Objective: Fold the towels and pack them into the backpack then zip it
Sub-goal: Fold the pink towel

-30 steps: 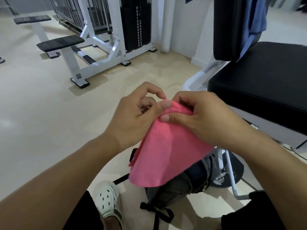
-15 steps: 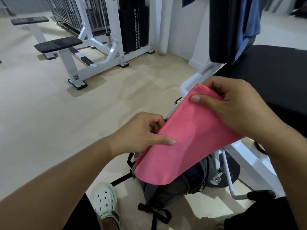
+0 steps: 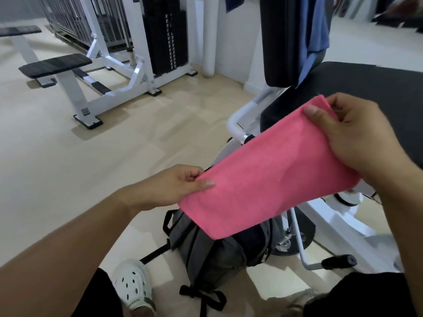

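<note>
A pink towel (image 3: 263, 177), folded into a long strip, is stretched slantwise in the air between my hands. My left hand (image 3: 174, 186) pinches its lower left end between thumb and fingers. My right hand (image 3: 352, 136) pinches its upper right end. Directly below the towel a grey and black backpack (image 3: 212, 252) stands on the floor, its top hidden by the towel, its black straps trailing toward me.
A black padded bench seat (image 3: 370, 92) with an upright backrest and a blue cloth (image 3: 315, 26) draped on it is at the right. White gym machines (image 3: 119, 72) stand at the back left. My white clog (image 3: 135, 284) rests on the beige floor.
My hands were pinching the towel close together; they have pulled apart, the right hand going up and right, the left down, and the towel is now spread long between them.
</note>
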`<state>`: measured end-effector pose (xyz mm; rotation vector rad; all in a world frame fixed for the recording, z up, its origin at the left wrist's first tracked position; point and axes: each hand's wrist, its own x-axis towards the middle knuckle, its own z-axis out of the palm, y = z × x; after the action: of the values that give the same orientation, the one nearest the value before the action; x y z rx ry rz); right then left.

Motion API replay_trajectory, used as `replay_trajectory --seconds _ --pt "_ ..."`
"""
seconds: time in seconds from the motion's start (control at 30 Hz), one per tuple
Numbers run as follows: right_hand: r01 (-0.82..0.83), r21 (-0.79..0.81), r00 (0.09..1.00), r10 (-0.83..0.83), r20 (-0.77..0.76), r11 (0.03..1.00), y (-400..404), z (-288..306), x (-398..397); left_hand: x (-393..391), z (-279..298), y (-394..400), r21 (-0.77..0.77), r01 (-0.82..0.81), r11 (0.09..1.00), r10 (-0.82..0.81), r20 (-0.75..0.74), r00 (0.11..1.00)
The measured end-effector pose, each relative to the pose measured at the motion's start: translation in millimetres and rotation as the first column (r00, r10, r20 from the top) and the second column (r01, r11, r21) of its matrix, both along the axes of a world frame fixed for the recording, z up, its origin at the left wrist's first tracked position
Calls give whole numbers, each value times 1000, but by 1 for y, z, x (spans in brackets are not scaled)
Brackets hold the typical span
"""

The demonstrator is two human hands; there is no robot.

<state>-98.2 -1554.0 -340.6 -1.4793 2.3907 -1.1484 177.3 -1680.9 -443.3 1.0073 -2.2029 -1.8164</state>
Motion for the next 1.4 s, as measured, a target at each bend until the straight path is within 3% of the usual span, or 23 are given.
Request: replay_trajectory --seconds 0.17,0.23,0.33,0.47,0.63,0.8,0.9,1.0,1.1,1.4 --pt "60 90 997 -56 -48 994 5 -5 -13 -6 5 -9 -23 -332 943 329 -87 940" --pt "70 117 996 -62 -64 991 6 -8 -15 -7 5 -13 141 -445 884 460 -93 883" --pt "88 129 995 -81 -61 988 9 -13 -19 -3 7 -15 415 -418 808 486 -70 871" --pt "120 82 993 -119 -26 989 14 -11 -28 5 20 -19 538 -267 800 408 -160 899" --pt "62 -16 998 -62 15 998 15 -8 -7 5 37 -8 395 -425 815 540 -250 804" --pt "-193 -109 963 210 170 975 10 -24 54 -8 42 20 264 -538 800 600 -360 715" --pt "-307 -53 927 311 212 950 3 -52 80 -16 36 35 148 -571 807 578 -393 715" --pt "-285 -38 925 286 250 958 -5 -77 88 -21 24 43 86 -590 802 574 -382 724" --pt "-234 -57 916 240 320 970 -9 -87 93 -26 20 50 96 -583 807 573 -365 733" --pt "-304 -28 857 286 429 952 -8 -91 96 -30 28 54 352 -473 807 584 -364 725"
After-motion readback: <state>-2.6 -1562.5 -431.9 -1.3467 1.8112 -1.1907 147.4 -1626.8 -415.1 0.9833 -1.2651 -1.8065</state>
